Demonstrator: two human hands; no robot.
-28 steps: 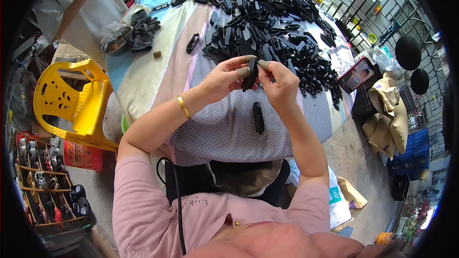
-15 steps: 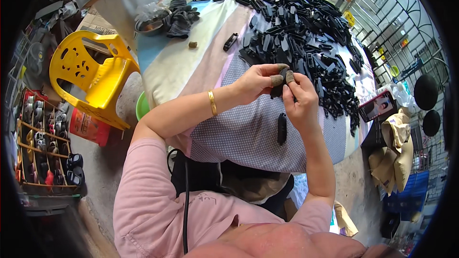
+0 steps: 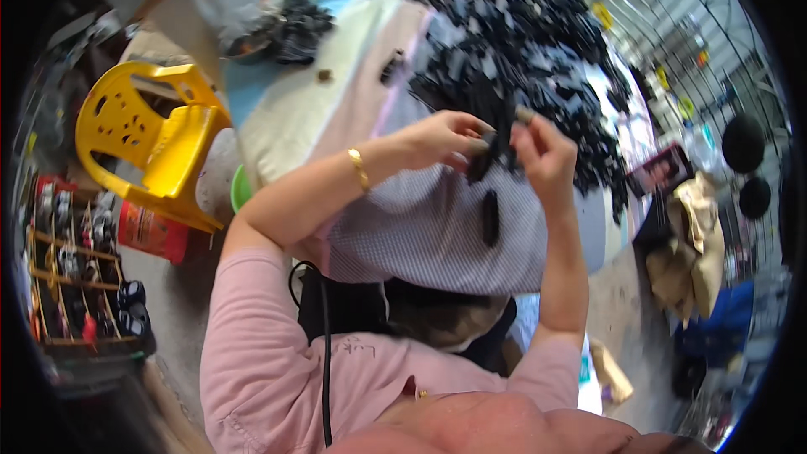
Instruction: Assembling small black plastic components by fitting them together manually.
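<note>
A red cylindrical can (image 3: pixel 151 234) with a pale printed label stood on the floor at the left, just beside the yellow chair (image 3: pixel 143 139). Far right, small yellow tags (image 3: pixel 602 15) hung on the wire rack (image 3: pixel 672 25). To the right of the table lay a dark red flat package (image 3: pixel 660 172), and near it crumpled tan bags (image 3: pixel 693 244). On the near floor showed a white-and-teal printed pack (image 3: pixel 586 374).

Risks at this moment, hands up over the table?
1. Both hands, left hand and right hand, pinch one small black part in mid-air; a slip could drop it into the black parts pile and lose it.
2. A loose black piece lies on the checked cloth beneath the forearms; a lowered arm might knock it off.
</note>
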